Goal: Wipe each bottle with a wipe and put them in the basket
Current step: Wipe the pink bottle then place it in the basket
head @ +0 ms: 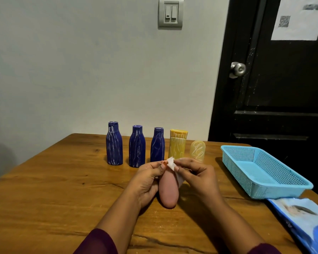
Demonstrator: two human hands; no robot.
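My left hand point(147, 182) grips a small pink bottle point(168, 193), held above the table with its rounded base toward me. My right hand point(196, 176) pinches a white wipe point(173, 166) against the bottle's far end. Behind my hands, three blue bottles point(114, 143) point(137, 146) point(157, 145) streaked with white stand in a row, then a yellow bottle point(178, 144) and a small pale yellow one point(198, 150), both partly hidden by my right hand. The light blue basket point(290, 176) sits at the right with nothing in it.
The wooden table point(53, 189) runs back to a white wall. A blue pack of wipes point(307, 222) lies at the table's right front edge, just in front of the basket. A black door point(275, 88) stands behind the basket.
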